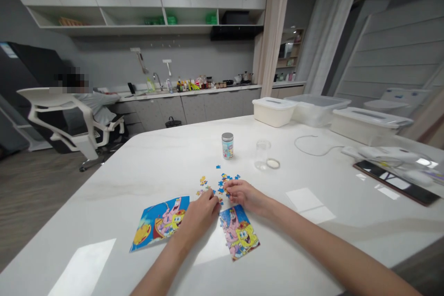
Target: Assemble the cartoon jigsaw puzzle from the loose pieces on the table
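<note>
Loose jigsaw puzzle pieces (221,190) lie in a small scatter on the white table, mostly blue with some yellow and pink. My right hand (248,198) is at their right side, thumb and fingertips pinched on a small puzzle piece. My left hand (204,208) rests just left of it, fingers curled down at the pieces; what they hold, if anything, is hidden. Below my hands lies a partly joined cartoon puzzle (239,232) with an uneven left edge. A picture sheet (160,222) of the same characters lies left, partly covered by my left forearm.
A printed jar with a grey lid (227,146) stands beyond the pieces. Right of it are a clear container (262,153) and a round lid (273,163). Storage boxes (274,112), a cable (314,153) and a dark flat device (395,182) occupy the right side. A person (100,104) sits far left.
</note>
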### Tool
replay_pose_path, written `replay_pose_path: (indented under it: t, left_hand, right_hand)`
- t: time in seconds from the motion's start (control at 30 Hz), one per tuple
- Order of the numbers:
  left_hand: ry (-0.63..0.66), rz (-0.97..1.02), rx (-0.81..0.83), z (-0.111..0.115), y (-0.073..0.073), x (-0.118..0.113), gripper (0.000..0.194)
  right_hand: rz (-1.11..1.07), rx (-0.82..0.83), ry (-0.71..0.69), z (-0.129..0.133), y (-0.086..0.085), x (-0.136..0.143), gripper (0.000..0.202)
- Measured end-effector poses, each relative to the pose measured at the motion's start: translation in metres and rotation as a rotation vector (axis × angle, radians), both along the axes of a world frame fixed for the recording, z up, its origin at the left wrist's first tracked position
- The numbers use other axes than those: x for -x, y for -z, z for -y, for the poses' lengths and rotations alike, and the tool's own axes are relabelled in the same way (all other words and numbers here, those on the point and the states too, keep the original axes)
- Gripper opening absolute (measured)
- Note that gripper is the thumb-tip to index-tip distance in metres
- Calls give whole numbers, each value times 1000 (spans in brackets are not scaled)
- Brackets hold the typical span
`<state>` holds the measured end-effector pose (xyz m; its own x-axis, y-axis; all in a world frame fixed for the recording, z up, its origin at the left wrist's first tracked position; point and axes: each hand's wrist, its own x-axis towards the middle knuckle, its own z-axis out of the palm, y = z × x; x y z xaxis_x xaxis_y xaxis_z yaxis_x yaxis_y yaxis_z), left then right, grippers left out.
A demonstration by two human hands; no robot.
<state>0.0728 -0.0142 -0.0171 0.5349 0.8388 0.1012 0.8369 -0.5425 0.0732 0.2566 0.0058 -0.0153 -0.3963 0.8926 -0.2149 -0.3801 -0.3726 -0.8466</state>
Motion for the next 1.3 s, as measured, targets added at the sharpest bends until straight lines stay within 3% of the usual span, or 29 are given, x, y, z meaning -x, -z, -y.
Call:
replay_pose_path:
  t: [0.17,0.3,0.57,0.87,1.3]
  left_hand:
    - [7,44,-69,0,5,4,18]
    - [10,223,-190,0,9,4,17]
    - [44,442,-380,2,5,2,20]
    - [90,475,-379,3,6,2,21]
    - [123,374,-435,-2,15,4,30]
  right_hand:
    - [9,-1,8,-2,3,2,23]
    - [41,-9,11,-5,8,3,26]
    - [85,-75,-11,-5,13,5,31]
    - [154,-178,0,2,1,3,32]
    - [161,-207,-37,-2,10,1,29]
